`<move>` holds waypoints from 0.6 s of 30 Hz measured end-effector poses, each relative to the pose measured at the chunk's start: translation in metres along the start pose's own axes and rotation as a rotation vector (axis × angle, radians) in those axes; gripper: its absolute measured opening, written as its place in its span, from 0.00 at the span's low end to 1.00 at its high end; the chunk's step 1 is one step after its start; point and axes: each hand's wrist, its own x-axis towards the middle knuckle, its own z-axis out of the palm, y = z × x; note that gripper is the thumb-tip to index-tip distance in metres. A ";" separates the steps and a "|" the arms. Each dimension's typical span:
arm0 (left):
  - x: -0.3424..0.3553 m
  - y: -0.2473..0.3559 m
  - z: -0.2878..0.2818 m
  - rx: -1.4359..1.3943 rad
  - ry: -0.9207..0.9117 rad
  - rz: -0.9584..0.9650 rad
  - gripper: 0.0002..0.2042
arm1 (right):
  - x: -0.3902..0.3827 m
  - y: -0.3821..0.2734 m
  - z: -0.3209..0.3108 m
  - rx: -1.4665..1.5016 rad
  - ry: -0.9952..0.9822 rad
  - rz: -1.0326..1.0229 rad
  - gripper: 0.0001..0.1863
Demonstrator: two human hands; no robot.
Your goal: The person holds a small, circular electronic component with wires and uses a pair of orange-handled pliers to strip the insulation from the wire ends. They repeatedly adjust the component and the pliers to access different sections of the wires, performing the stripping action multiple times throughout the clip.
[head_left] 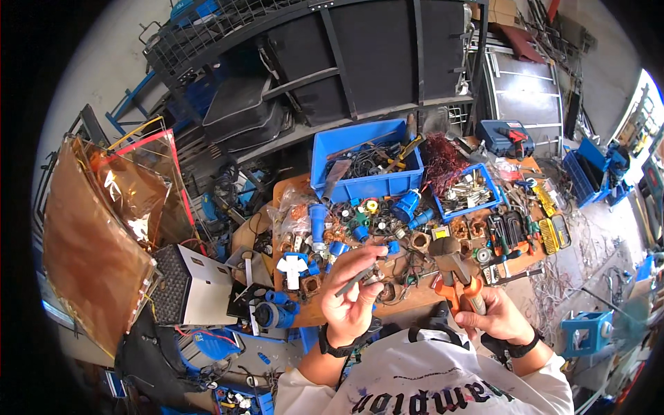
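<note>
Raised over the near edge of the workbench, my left hand [351, 304] pinches a thin dark grey strip [355, 281] between thumb and fingers. Some of the strip is covered by the fingers. To its right, my right hand [494, 316] is wrapped around the handles of orange-handled pliers [456, 278]. Their broad dark head points away from me, over the bench. A gap separates the pliers from the strip. Below both hands lie small loose parts and a tangle of dark cable [413, 267].
A wooden workbench [315, 315] is crowded with fittings. A big blue bin [373, 187] of cables and a blue tray [477, 200] of metal pieces stand at the back. Hand tools [508, 232] lie to the right. A white connector [293, 268] sits at the left.
</note>
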 end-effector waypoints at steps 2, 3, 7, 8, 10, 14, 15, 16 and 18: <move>-0.001 0.006 0.001 0.067 -0.003 -0.002 0.19 | -0.002 0.002 0.002 0.002 -0.012 0.012 0.07; -0.001 0.009 0.002 0.099 -0.003 -0.004 0.19 | -0.002 0.003 0.003 0.002 -0.018 0.018 0.07; -0.003 0.016 0.005 0.107 0.019 -0.033 0.19 | -0.004 0.006 0.006 -0.046 -0.021 0.045 0.08; -0.003 0.017 0.006 0.120 0.011 -0.030 0.19 | -0.004 0.008 0.008 -0.040 -0.017 0.048 0.08; -0.005 0.018 0.004 0.131 0.012 -0.046 0.19 | -0.004 0.012 0.012 -0.025 -0.013 0.054 0.09; -0.009 0.020 0.002 0.134 0.036 -0.097 0.19 | -0.002 0.012 0.016 -0.064 -0.021 0.070 0.10; -0.009 0.020 0.002 0.141 0.040 -0.104 0.20 | -0.001 0.013 0.016 -0.070 -0.029 0.064 0.11; -0.009 0.020 0.002 0.146 0.040 -0.104 0.19 | -0.001 0.014 0.017 -0.076 -0.036 0.057 0.11; -0.009 0.020 0.001 0.156 0.040 -0.103 0.19 | 0.001 0.011 0.020 -0.071 -0.022 0.060 0.11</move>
